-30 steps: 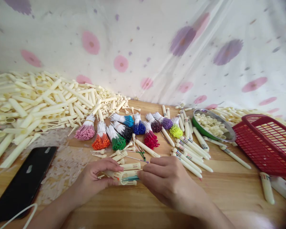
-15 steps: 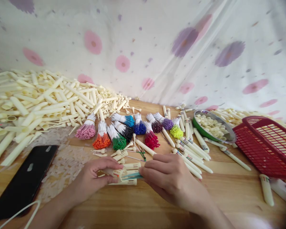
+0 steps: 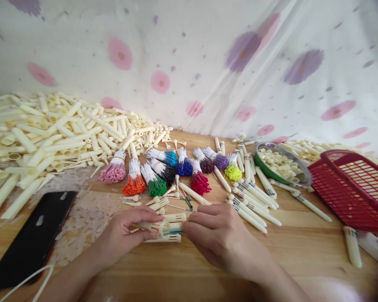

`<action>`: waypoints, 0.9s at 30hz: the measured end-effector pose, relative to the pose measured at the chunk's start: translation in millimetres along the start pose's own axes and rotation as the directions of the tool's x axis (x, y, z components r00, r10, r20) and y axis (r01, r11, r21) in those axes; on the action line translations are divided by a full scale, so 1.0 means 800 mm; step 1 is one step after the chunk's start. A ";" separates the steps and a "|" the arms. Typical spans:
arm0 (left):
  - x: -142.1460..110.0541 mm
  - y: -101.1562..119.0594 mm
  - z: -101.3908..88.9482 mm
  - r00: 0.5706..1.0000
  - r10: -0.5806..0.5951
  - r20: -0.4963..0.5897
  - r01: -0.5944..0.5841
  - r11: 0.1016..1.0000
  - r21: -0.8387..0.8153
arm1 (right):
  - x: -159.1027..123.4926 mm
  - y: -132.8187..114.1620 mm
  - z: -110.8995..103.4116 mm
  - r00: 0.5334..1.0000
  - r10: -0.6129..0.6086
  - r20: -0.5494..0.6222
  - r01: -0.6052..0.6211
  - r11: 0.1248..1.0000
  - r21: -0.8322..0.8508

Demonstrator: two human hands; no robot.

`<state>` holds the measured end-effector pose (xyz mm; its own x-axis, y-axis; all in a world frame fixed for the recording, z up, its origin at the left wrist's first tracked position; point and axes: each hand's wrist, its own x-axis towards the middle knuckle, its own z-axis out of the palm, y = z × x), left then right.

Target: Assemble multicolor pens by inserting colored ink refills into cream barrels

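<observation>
A short cream pen barrel piece (image 3: 164, 229) with an open round end and an orange spot inside lies pinched in my left hand (image 3: 132, 230), thumb below and fingers above. My right hand (image 3: 222, 241) is closed around blue tweezers (image 3: 174, 230), whose prongs point left into the barrel's open end. Slotted cream barrel pieces (image 3: 177, 217) lie on the table behind and below the held one. Beyond my hands are several tied bundles of ink refills with coloured tips, among them orange (image 3: 134, 184), green (image 3: 156, 186) and red (image 3: 200, 182).
A large heap of cream tubes (image 3: 44, 130) fills the back left. A black phone (image 3: 34, 235) with a white cable lies at left, near clear plastic bits (image 3: 82, 222). Assembled pens (image 3: 255, 197), a green-sided bowl (image 3: 271, 172) and a red basket (image 3: 343, 188) are at right.
The tweezers' prongs first show further out of the barrel as my right hand shifts slightly right, then reach in again as it comes back left. My left hand keeps its hold.
</observation>
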<state>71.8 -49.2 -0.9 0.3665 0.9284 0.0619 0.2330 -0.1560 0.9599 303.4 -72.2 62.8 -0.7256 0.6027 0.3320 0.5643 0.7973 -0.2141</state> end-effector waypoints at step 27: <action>-0.003 -0.001 -0.015 0.924 0.366 -0.110 -0.333 0.913 0.236 | -0.013 0.018 -0.027 0.991 -0.092 -0.096 0.090 0.996 -0.024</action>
<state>59.7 -47.3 1.9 0.3248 0.8380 0.4385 0.3029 -0.5314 0.7911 327.4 -67.8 75.8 -0.7336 0.5208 0.4366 0.5058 0.8475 -0.1610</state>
